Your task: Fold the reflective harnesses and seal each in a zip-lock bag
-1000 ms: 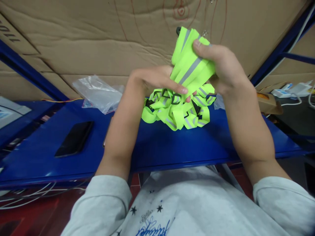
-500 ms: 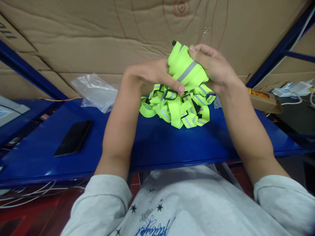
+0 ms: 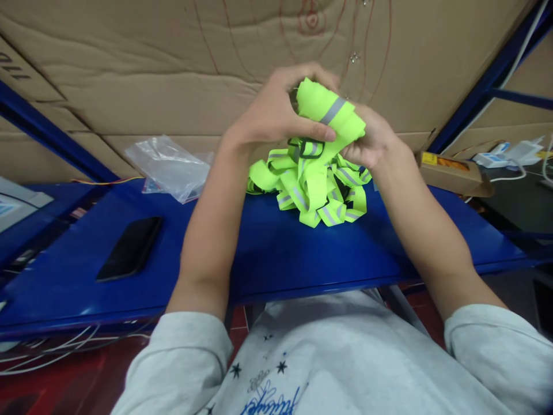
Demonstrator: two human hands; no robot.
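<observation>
A folded bundle of neon yellow-green reflective strap point(image 3: 330, 109) with a grey stripe is held up between my two hands. My left hand point(image 3: 283, 109) wraps it from the left, thumb across the front and fingers over the back. On the right, my right hand point(image 3: 374, 135) has its fingers around the bundle's far lower side, where they are partly hidden. Below hangs and lies a loose tangle of the same reflective straps point(image 3: 313, 199), with black buckles among the loops, resting on the blue shelf point(image 3: 276, 259).
Clear plastic bags point(image 3: 173, 170) lie left of my left forearm. A black phone point(image 3: 129, 248) rests nearer the front left. To the right stand an open small cardboard box point(image 3: 453, 176) and white adapters with cables point(image 3: 510, 155). A large cardboard panel point(image 3: 151, 75) closes off the back.
My left hand has shifted up and its fingers now reach over the back of the bundle. My right hand has slid lower, its thumb off the bundle's top. A strap with a buckle has lifted slightly.
</observation>
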